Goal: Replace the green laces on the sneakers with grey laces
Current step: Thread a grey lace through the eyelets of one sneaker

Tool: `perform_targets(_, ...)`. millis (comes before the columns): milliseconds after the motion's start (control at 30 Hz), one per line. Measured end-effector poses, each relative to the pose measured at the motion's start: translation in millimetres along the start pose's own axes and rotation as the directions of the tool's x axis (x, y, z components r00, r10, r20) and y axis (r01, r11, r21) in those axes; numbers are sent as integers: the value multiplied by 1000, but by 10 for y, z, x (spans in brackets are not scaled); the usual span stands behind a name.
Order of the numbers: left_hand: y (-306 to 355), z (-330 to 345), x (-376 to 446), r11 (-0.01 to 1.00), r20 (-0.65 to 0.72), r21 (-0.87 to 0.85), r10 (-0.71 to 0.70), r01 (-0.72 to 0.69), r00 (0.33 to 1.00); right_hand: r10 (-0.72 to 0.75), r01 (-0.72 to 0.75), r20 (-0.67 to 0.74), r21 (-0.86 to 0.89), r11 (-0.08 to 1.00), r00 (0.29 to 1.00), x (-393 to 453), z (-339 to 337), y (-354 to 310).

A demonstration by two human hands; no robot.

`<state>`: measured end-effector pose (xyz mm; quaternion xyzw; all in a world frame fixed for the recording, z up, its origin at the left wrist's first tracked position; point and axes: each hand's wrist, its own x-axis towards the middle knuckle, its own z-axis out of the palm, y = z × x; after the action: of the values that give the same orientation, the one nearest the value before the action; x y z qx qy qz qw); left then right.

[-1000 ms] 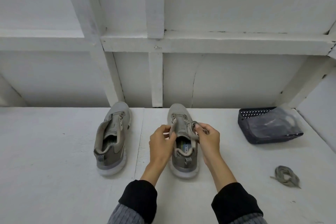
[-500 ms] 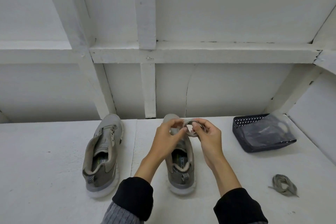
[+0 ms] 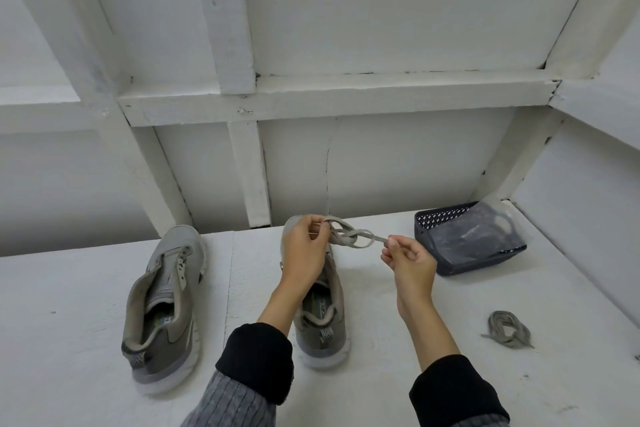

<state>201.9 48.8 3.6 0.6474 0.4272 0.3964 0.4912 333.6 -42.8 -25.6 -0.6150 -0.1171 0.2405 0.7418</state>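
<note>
A: Where's the grey lace point(image 3: 349, 236)?
B: Looped above the middle sneaker point(image 3: 320, 319), left hand point(image 3: 304, 250) pinching one end, right hand point(image 3: 408, 258) pinching the other.
A: And the rest?
B: 2nd sneaker point(image 3: 162, 308) towards the shelf's point(image 3: 69, 322) left edge; another bundled lace point(image 3: 507, 329) near the right edge, basket point(image 3: 467, 239) at the back right corner.

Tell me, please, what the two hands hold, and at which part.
One grey lace, partly coiled. The left hand pinches its looped end; the right hand pinches the free end, drawn out to the right.
</note>
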Motion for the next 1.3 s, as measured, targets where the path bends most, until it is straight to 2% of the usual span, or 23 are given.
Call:
perform_targets(200, 59, 312, 81, 996, 53, 84, 25, -30, 998, 66, -77, -174, -56, 995, 983, 140, -290, 53)
perform_targets(300, 50, 467, 109, 994, 123, 92, 41, -52, 992, 76, -140, -217, -295, 945, 973, 191, -456, 76)
perform_targets(400, 8, 577, 134, 996, 162, 80, 18, -32, 987, 62, -72, -37, -493, 867, 997, 198, -529, 91)
perform_targets(500, -23, 642, 146, 999, 162, 43, -7, 0, 987, 45, 35, 184, -413, 910, 982, 154, -471, 40)
perform_targets(600, -21, 670, 150, 1000, 172, 27, -12, 7, 985, 140, -1, 357, -363, 932, 924, 148, -393, 12)
perform_targets(667, -38, 679, 164, 1000, 166, 28, -17, 13, 986, 103, 34, 359, -356, 934, 928, 180, -383, 41)
perform_targets(800, -66, 655, 198, 998, 138, 60, -31, 23, 990, 44, -35, 111, -76, 997, 993, 225, -430, 16)
perform_targets(867, -73, 635, 201, 996, 151, 90, -33, 20, 988, 31, -26, 83, -56, 998, 996, 229, -457, -37)
perform_targets(1000, -71, 589, 177, 970, 194, 221, 58, -101, 979, -14, 39, 145, -169, 985, 989, 193, -435, -116)
perform_targets(1133, -20, 466, 103, 967, 267, 178, 131, -182, 955, -113, 205, 316, -274, 940, 942, 164, -375, -196)
perform_targets(1233, 7, 318, 85, 949, 405, 166, 182, -268, 896, -122, 276, 456, -290, 916, 882, 131, -297, -303)
perform_targets(1300, 39, 214, 68, 956, 493, 133, 163, -260, 855, -136, 332, 508, -317, 888, 851, 104, -236, -340)
